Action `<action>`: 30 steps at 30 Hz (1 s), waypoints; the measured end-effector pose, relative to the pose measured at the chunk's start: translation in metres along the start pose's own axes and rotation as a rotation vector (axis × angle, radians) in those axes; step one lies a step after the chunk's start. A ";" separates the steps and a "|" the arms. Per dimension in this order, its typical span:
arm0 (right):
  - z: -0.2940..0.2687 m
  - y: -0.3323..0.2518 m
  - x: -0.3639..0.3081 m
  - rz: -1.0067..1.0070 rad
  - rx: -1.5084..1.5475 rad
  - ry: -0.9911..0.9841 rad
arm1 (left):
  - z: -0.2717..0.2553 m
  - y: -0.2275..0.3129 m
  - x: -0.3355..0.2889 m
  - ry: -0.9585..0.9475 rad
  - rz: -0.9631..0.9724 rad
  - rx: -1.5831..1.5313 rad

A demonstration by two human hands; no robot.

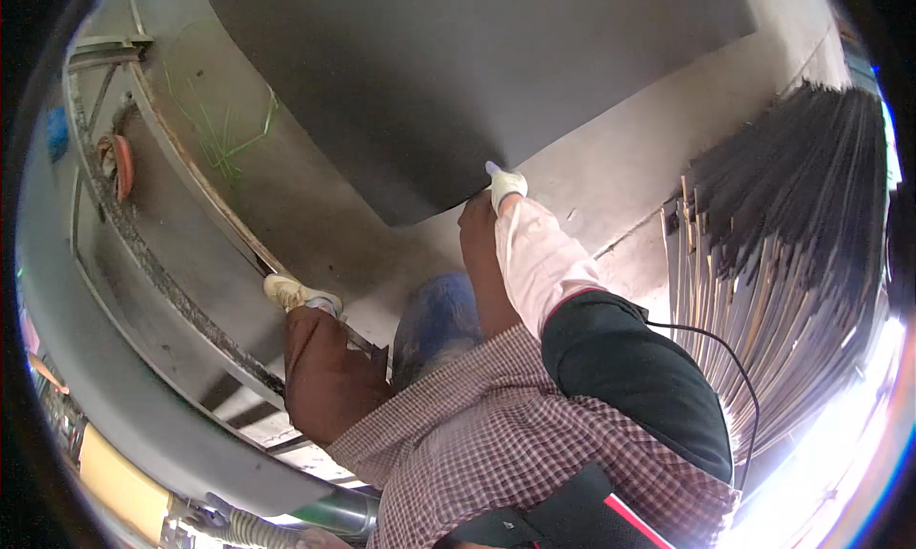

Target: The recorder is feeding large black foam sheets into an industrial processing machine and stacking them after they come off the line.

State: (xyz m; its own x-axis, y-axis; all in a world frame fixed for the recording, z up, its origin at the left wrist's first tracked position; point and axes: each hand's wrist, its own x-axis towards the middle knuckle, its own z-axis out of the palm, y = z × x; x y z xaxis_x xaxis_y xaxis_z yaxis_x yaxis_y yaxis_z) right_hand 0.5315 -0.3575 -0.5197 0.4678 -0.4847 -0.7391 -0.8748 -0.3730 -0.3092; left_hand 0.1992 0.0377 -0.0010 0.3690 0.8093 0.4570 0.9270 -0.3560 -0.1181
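Gripping the lower edge of a large dark sheet [458,82], the gloved right hand [505,186] pinched it tight, sheet flat, matte grey, spread over the pale table [611,167], left hand [298,293] on the table's metal rim [172,291], grip unclear, stacked metal strips [782,253] alongside.

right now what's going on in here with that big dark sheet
A person in a checked shirt is handling a large dark sheet lying on a pale work surface. The right hand, in a pale glove, rests at the sheet's near edge. The left hand, also gloved, sits at the edge of a metal machine bed and seems to grip a small metal part, though that is hard to make out. A stack of thin dark sheets stands on edge at the right.
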 end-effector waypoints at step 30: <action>-0.330 -0.124 -0.265 -0.544 0.851 -0.475 | -0.173 0.105 0.090 -0.046 0.382 -1.162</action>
State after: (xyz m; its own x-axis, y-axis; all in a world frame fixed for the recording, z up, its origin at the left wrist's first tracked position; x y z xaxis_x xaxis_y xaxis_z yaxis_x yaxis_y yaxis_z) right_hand 0.5574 -0.4445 -0.0883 0.8783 -0.0019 -0.4780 -0.4542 0.3084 -0.8358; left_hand 0.3178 -0.0078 0.1807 0.6281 0.5690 0.5307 0.1563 -0.7604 0.6303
